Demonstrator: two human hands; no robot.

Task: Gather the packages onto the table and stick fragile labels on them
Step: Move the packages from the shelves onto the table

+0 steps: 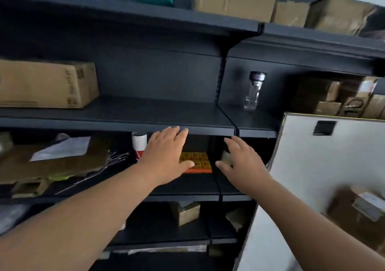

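As both bare arms stretch into a dark shelving unit (125, 123), I watch from my remote seat through the head camera. The left hand (166, 156) and the right hand (243, 164) are spread wide, fingers straight, gripping nothing. They sit either side of a flat orange-and-yellow box (198, 162) lying on the third shelf down. The left thumb overlaps the box's near left corner (whether it actually touches, I cannot tell). The right hand hovers just beside the box's right end, in front of a small tan parcel (226, 158) half hidden by its fingers.

I judge the orange-and-yellow box light and stiff, a shallow carton that should slide out readily on the smooth shelf. Its two short ends, one palm to each, look the safest hold, and it should be kept level, since the contents are presumably breakable.

By my count there is one orange-and-yellow box and one tan parcel next to it. Two small tan boxes (185, 212) sit on the shelf below, and one long brown carton (45, 83) on the shelf above at left. One clear glass bottle (254, 91) stands upright on that same level to the right. No table and no fragile labels appear in view.
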